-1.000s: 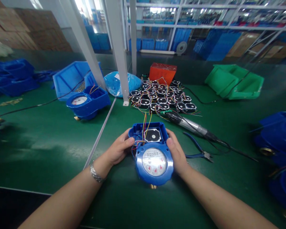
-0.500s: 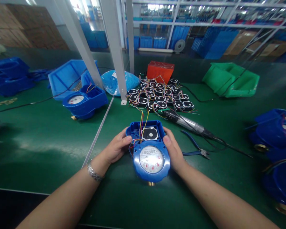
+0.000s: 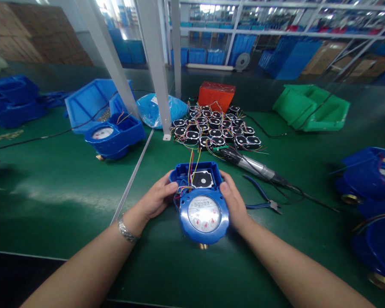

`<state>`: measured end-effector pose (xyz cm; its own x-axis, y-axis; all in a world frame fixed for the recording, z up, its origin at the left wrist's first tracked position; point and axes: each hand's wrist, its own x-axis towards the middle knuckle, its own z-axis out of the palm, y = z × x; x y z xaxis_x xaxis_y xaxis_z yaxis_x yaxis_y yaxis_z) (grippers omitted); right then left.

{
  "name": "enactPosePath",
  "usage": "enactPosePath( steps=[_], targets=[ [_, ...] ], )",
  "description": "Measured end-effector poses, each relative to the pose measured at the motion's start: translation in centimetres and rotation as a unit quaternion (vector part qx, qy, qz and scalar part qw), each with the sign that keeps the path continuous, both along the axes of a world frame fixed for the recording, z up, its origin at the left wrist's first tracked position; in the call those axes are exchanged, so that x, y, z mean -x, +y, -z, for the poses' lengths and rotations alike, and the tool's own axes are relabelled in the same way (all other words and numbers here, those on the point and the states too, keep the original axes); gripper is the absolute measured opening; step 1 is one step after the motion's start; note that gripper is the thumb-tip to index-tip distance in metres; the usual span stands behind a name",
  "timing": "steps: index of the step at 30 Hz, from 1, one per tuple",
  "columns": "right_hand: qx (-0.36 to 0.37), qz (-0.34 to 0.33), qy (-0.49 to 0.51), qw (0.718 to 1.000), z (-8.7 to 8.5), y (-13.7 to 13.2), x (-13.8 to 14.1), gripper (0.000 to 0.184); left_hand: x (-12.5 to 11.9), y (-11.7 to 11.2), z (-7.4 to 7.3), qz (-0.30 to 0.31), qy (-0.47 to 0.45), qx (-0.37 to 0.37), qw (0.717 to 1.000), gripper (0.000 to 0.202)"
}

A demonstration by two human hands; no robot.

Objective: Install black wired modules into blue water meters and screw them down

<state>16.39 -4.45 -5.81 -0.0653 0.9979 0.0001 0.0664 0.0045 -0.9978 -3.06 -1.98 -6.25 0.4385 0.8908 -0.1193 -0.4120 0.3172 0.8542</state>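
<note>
Between my two hands is a blue water meter (image 3: 186, 226) with a round dial facing up and a brass fitting at its near end. My left hand (image 3: 160, 195) grips its left side, thumb on the rim. On the opposite side my right hand (image 3: 234, 201) is closed round the casing, thumb on top. In the meter's open far compartment sits a black module (image 3: 202, 179) with a white-edged face. Red and yellow wires (image 3: 190, 169) stick up out of the compartment. The fingers under the casing are hidden.
Cutting pliers (image 3: 266, 201) and a corded electric screwdriver (image 3: 255, 166) lie right of the meter. Beyond are several wired black modules (image 3: 216, 133), an orange box (image 3: 216, 96) and a green bin (image 3: 311, 109). Another blue meter (image 3: 115, 139) stands left, near a metal post (image 3: 158, 72); more meters (image 3: 368, 179) are at right.
</note>
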Motion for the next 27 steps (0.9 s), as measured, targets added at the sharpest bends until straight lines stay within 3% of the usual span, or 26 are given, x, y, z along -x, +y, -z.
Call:
enactPosePath(
  steps=[27],
  targets=[
    [-0.022, -0.005, -0.006, 1.0, 0.03, -0.14, 0.19, 0.063, 0.08, 0.05, -0.09, 0.003, -0.007, -0.02, 1.0, 0.042]
  ],
)
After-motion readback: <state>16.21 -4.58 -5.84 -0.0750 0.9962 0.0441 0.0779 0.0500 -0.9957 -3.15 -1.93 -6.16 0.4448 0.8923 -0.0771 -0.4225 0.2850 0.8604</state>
